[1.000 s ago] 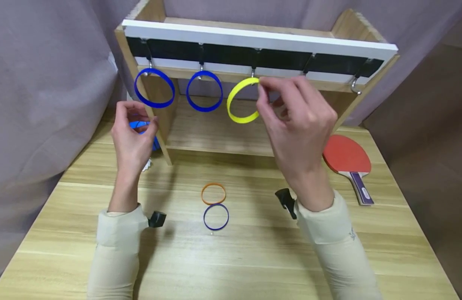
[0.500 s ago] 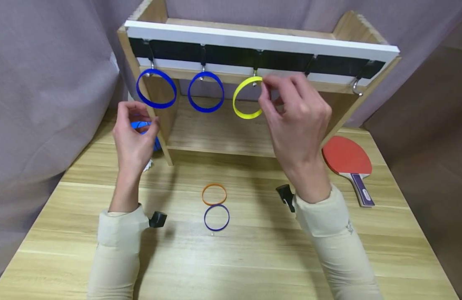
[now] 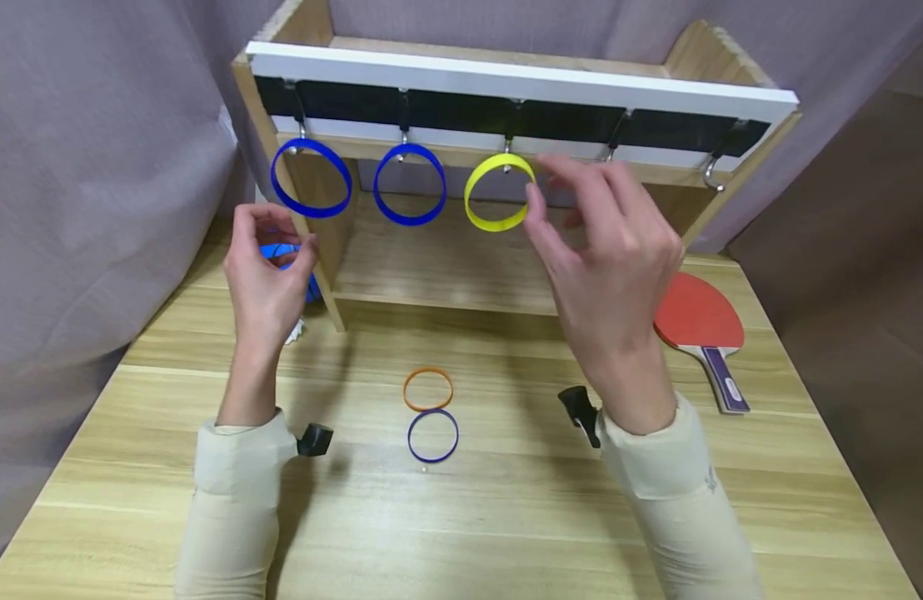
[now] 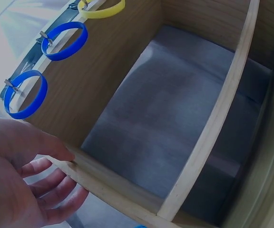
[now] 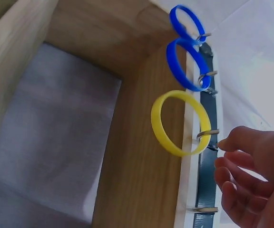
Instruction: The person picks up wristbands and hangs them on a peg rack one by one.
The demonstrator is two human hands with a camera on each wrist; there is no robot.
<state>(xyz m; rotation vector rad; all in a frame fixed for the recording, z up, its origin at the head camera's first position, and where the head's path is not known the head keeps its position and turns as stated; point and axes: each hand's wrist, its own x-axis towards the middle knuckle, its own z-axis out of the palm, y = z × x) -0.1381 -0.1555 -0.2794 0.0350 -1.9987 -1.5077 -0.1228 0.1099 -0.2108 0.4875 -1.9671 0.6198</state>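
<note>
Yellow ring point(image 3: 497, 225) on middle hook point(image 5: 211, 132), easily snagged

It hangs midway along the upper front edge of the wooden rack point(image 3: 424, 267). The right hand point(image 3: 610, 242) grasps nothing, its fingers loosely bent just beside the ring; a thumb catching it could lift it off. The left hand point(image 3: 262, 287) grips the rack's left front edge; a tug there could set the ring swinging.
</note>
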